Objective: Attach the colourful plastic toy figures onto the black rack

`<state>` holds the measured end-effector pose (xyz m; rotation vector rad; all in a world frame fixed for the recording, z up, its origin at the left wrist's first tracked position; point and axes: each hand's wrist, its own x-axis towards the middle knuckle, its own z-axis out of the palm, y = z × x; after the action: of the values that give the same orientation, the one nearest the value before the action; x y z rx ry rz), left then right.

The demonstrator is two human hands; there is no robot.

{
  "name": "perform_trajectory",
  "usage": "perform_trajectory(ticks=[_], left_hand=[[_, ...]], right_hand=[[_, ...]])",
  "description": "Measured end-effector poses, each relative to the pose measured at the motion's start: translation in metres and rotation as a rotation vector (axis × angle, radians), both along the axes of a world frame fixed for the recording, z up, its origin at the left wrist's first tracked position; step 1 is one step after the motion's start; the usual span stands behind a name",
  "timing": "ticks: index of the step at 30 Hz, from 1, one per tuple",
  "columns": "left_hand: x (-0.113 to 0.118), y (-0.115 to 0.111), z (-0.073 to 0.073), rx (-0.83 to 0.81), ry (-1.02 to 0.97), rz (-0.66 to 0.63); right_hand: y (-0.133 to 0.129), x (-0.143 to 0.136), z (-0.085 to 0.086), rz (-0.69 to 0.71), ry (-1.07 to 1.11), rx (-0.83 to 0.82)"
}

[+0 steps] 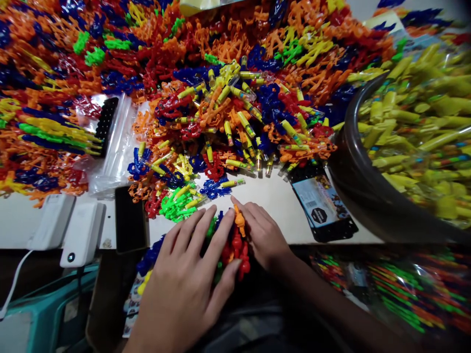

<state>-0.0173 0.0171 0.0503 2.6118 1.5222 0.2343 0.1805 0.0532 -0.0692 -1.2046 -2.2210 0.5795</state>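
Observation:
At the near table edge, my left hand (191, 264) lies with its fingers stretched and spread over a bunch of small plastic figures. Red figures (241, 252) and an orange figure (239, 220) show between my two hands. My right hand (263, 233) presses against the bunch from the right, fingers close together and partly hidden. Blue figures (149, 260) stick out left of my left hand, above a printed card (131, 304). Just beyond my fingertips are green figures (178, 203) and a blue figure with a yellow tube (232, 183).
Heaped plastic figures (221, 41) cover the table's far side. A dark basin (355, 132) of yellow tubes stands right, near printed black cards (324, 206). Clear bags (117, 142), a phone (130, 220) and white power banks (83, 235) lie left. A teal stool (47, 304) stands below.

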Motion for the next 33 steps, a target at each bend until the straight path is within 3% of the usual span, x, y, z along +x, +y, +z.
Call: perform_trajectory(ticks=[9,11,16,21,25,29,33], left_hand=[[0.002,0.0,-0.001,-0.021,-0.016,0.02],[0.002,0.0,-0.001,-0.017,-0.016,0.021],[0.001,-0.002,-0.002,-0.007,-0.021,0.028],[0.002,-0.002,-0.002,0.0,-0.023,0.046],[0.002,-0.003,-0.001,0.001,-0.032,0.036],[0.0,-0.003,-0.001,0.02,-0.014,0.015],[0.0,-0.002,-0.001,0.029,-0.004,0.009]], right_hand=[[0.003,0.002,-0.006,0.023,0.069,0.073],[0.005,0.006,-0.002,0.034,0.064,0.027],[0.034,0.018,0.02,0.211,0.071,-0.148],[0.067,0.002,0.023,0.048,-0.182,-0.022],[0.066,0.001,0.021,-0.003,-0.338,-0.074],[0.049,0.025,0.027,-0.074,-0.145,-0.18],[0.025,0.042,0.032,-0.148,0.206,-0.457]])
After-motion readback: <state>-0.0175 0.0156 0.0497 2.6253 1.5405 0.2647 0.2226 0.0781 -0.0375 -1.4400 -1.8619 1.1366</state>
